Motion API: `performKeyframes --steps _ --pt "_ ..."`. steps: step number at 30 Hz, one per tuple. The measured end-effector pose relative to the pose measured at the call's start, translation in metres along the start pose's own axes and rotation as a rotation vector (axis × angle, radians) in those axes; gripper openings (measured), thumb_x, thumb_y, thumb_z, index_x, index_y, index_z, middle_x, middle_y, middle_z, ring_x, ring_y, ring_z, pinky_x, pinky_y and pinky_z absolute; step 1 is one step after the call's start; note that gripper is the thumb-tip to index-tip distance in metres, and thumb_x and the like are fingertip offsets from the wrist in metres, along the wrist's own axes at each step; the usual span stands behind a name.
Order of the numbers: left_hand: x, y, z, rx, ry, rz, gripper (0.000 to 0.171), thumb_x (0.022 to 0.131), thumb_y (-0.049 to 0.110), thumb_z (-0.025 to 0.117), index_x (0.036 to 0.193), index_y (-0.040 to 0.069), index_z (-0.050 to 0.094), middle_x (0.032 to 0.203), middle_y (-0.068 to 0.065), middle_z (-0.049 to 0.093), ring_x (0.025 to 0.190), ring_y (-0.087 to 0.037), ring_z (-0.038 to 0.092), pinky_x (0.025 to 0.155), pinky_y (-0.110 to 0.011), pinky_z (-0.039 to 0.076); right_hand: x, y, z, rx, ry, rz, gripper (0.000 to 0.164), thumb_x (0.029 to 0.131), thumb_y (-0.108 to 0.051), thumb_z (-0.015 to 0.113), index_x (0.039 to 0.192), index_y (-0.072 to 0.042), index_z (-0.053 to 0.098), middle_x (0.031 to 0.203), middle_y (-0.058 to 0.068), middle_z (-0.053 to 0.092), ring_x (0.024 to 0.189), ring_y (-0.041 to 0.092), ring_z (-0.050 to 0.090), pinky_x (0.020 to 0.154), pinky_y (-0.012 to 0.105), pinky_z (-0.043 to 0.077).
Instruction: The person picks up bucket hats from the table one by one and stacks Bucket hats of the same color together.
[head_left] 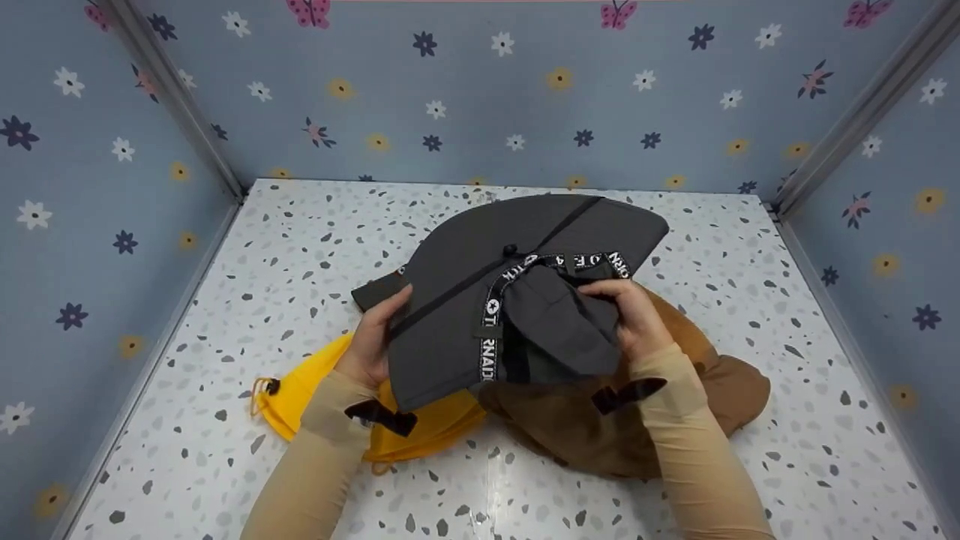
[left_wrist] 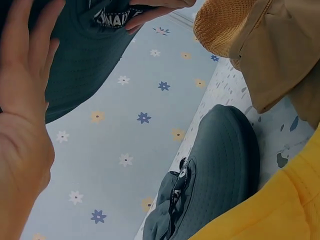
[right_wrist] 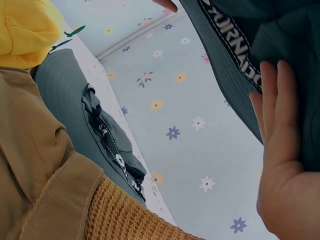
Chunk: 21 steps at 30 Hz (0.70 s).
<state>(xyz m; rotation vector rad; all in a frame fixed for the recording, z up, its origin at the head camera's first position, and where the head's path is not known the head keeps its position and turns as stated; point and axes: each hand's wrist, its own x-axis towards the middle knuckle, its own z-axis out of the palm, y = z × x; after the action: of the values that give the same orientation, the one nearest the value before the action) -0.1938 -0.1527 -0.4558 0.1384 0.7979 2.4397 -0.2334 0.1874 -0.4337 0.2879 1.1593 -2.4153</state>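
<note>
Both hands hold a dark grey brimmed hat (head_left: pixel 465 262) tilted above the table, with a black band lettered in white around its crown. My left hand (head_left: pixel 371 341) grips the brim at the left, thumb on the near face and fingers behind. At the crown's right side, my right hand (head_left: pixel 637 319) has its thumb over the fabric; its long fingers lie along the hat in the right wrist view. A second grey hat (left_wrist: pixel 220 155) with a similar band lies on the table, mostly hidden behind the held one in the head view.
Under the left forearm lies a yellow hat (head_left: pixel 322 382) with a cord and toggle. A brown hat (head_left: pixel 570 427) rests below the right hand, beside an orange-tan knitted brim (left_wrist: pixel 215 30). Flower-patterned panels (head_left: pixel 480 90) enclose the speckled white table (head_left: pixel 247 247) on three sides.
</note>
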Motion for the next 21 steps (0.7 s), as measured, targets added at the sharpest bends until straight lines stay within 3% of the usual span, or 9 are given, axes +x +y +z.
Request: performKeyframes --steps 4,8,12,21 --pt "-0.002 -0.002 -0.003 0.076 0.009 -0.058 0.038 0.097 0.023 0.064 0.13 0.009 0.053 0.116 -0.006 0.07 0.1 -0.02 0.072 0.088 -0.033 0.059 -0.001 0.0 -0.001 -0.044 -0.034 0.046 0.022 0.092 0.009 0.05 0.105 0.001 0.067 0.098 0.011 0.072 0.08 0.02 0.072 0.073 0.026 0.06" --pt "-0.001 -0.004 -0.004 0.227 0.055 -0.08 0.055 0.093 0.008 0.065 0.141 0.008 0.037 0.123 -0.007 0.065 0.102 -0.02 0.07 0.089 -0.034 0.059 -0.002 -0.001 -0.004 -0.069 -0.062 0.06 0.023 0.091 0.009 0.052 0.105 0.0 0.068 0.099 0.01 0.072 0.082 0.02 0.072 0.075 0.026 0.06" --pt "0.001 -0.007 -0.003 0.336 0.124 -0.085 0.061 0.09 -0.002 0.063 0.144 0.007 0.036 0.122 -0.008 0.064 0.099 -0.022 0.071 0.087 -0.036 0.06 -0.002 -0.001 -0.006 -0.07 -0.063 0.065 0.023 0.092 0.009 0.052 0.105 0.0 0.069 0.101 0.01 0.072 0.084 0.02 0.072 0.076 0.026 0.06" --pt "0.001 -0.014 -0.002 0.371 0.151 -0.009 0.066 0.089 -0.006 0.064 0.147 0.011 0.036 0.123 -0.009 0.061 0.096 -0.021 0.07 0.085 -0.034 0.06 -0.007 -0.003 -0.002 -0.061 -0.065 -0.001 0.017 0.097 -0.002 0.055 0.103 -0.004 0.071 0.1 0.007 0.073 0.085 0.019 0.072 0.079 0.026 0.059"
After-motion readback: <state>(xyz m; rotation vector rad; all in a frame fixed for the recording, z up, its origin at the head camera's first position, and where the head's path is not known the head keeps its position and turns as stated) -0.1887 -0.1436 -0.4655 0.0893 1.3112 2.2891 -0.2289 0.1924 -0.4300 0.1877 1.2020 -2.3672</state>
